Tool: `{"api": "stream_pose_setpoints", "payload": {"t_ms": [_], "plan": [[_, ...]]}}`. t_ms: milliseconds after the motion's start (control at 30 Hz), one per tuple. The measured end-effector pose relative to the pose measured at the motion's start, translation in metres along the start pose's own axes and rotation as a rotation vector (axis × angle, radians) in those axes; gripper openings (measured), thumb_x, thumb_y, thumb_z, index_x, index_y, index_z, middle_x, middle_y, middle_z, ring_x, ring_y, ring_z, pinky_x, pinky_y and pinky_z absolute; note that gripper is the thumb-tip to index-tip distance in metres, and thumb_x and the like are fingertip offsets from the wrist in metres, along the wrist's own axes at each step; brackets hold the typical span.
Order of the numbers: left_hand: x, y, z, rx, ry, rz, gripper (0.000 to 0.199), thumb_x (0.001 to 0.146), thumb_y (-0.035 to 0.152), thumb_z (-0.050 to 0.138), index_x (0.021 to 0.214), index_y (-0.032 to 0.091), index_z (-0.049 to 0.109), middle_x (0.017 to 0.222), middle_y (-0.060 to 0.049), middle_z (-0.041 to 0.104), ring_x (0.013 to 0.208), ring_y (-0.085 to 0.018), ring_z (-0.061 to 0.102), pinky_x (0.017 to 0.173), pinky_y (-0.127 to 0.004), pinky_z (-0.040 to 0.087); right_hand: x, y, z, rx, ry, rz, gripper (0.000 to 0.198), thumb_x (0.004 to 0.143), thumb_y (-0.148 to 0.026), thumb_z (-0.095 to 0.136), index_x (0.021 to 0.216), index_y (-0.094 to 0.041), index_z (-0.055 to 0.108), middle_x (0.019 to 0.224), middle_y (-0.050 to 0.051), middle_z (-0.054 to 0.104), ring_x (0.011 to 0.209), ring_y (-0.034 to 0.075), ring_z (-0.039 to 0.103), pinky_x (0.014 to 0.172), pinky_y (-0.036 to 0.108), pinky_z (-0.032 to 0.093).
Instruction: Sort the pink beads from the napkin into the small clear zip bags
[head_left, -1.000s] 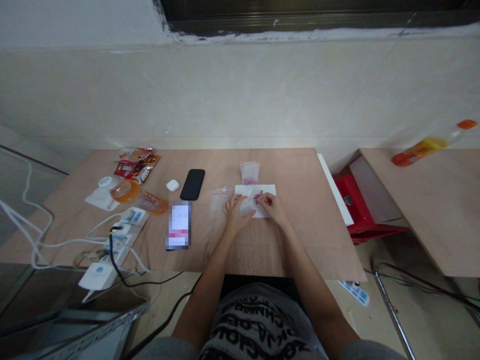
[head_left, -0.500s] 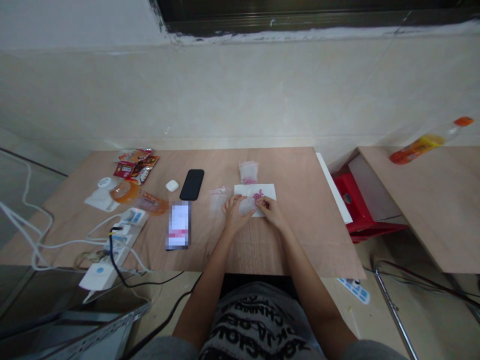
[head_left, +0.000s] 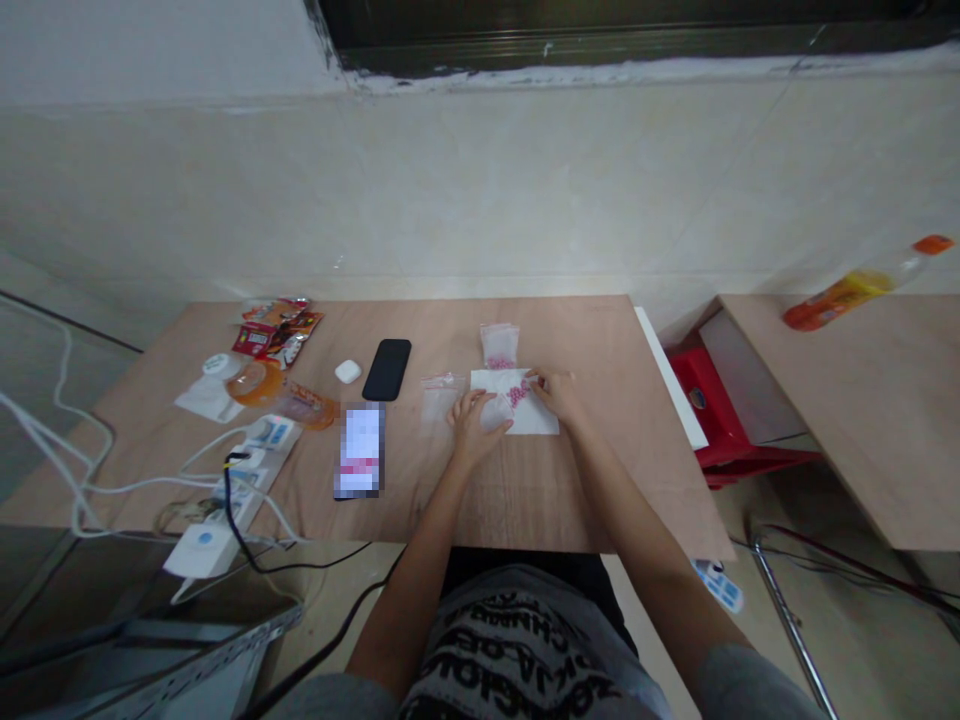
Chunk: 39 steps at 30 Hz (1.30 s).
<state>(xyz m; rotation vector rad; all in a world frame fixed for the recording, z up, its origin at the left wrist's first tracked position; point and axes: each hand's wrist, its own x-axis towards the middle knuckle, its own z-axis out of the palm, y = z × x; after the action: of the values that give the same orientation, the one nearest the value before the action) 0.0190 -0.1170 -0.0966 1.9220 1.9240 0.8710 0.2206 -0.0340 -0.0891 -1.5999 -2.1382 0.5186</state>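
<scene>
A white sheet of paper (head_left: 541, 420) lies on the table with several small pink pieces (head_left: 518, 391) loose on it, too small to name. My left hand (head_left: 472, 425) is at the sheet's left side, thumb and fingers curled round a small clear plastic bag (head_left: 495, 411) whose end points at the pink pieces. My right hand (head_left: 556, 393) is at the sheet's upper right, its fingers bent together beside the pieces; what is in them is too small to see. Behind the sheet lies a zip bag (head_left: 500, 345) with pink pieces in its bottom. Another clear zip bag (head_left: 439, 398) lies left of my left hand.
Left of the bags lie a black phone (head_left: 387, 369), a lit phone (head_left: 360, 450) and a white case (head_left: 348, 371). Farther left are an orange drink bottle (head_left: 281, 391), snack packets (head_left: 276, 330) and a power strip (head_left: 232, 500) with cables. A red stool (head_left: 709, 410) stands right of the table.
My right hand has moved up and right from the pink pieces to the sheet's upper right edge, uncovering more of them. My left hand stays at the clear bag.
</scene>
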Motion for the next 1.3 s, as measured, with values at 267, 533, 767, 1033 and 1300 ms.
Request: {"api": "stream_pose_setpoints", "payload": {"t_ms": [267,533,767,1033,1300], "plan": [[0.0,-0.002,0.0,0.007,-0.014,0.004,0.054,0.068,0.045,0.079,0.117,0.031,0.063,0.129,-0.006,0.058,0.119,-0.03,0.052,0.102,-0.05,0.035,0.019,0.004,-0.003,-0.113,-0.171,-0.049,0.023,0.092,-0.028,0.054,0.108,-0.024,0.07,0.096,0.007,0.073,0.09,0.022,0.065,0.088,0.036,0.04],[-0.001,-0.002,0.001,-0.015,0.004,0.015,0.053,0.068,0.045,0.079,0.117,0.032,0.063,0.128,-0.005,0.059,0.118,-0.03,0.052,0.102,-0.05,0.035,0.021,0.002,-0.003,-0.126,-0.206,-0.056,0.021,0.093,-0.025,0.052,0.103,-0.024,0.07,0.098,0.006,0.073,0.091,0.021,0.065,0.084,0.032,0.04],[0.0,-0.003,0.002,0.005,-0.011,0.008,0.052,0.07,0.047,0.076,0.118,0.032,0.063,0.129,-0.006,0.058,0.12,-0.031,0.05,0.103,-0.048,0.035,0.021,0.0,-0.005,-0.154,-0.225,-0.043,0.022,0.093,-0.028,0.052,0.107,-0.024,0.069,0.091,0.005,0.073,0.086,0.02,0.064,0.084,0.033,0.038],[0.0,-0.001,0.0,0.022,-0.022,-0.008,0.052,0.069,0.047,0.077,0.117,0.033,0.063,0.131,-0.005,0.058,0.12,-0.03,0.051,0.104,-0.047,0.034,0.019,0.0,-0.004,-0.11,-0.201,-0.035,0.02,0.092,-0.027,0.053,0.103,-0.023,0.07,0.093,0.006,0.072,0.086,0.019,0.063,0.081,0.031,0.038],[0.0,0.0,0.0,0.009,-0.016,-0.008,0.052,0.069,0.046,0.077,0.117,0.033,0.063,0.13,-0.004,0.058,0.119,-0.03,0.051,0.103,-0.047,0.035,-0.005,-0.006,-0.006,0.177,-0.106,-0.037,0.02,0.09,-0.029,0.054,0.098,-0.02,0.07,0.08,0.004,0.069,0.072,0.016,0.06,0.071,0.026,0.041]]}}
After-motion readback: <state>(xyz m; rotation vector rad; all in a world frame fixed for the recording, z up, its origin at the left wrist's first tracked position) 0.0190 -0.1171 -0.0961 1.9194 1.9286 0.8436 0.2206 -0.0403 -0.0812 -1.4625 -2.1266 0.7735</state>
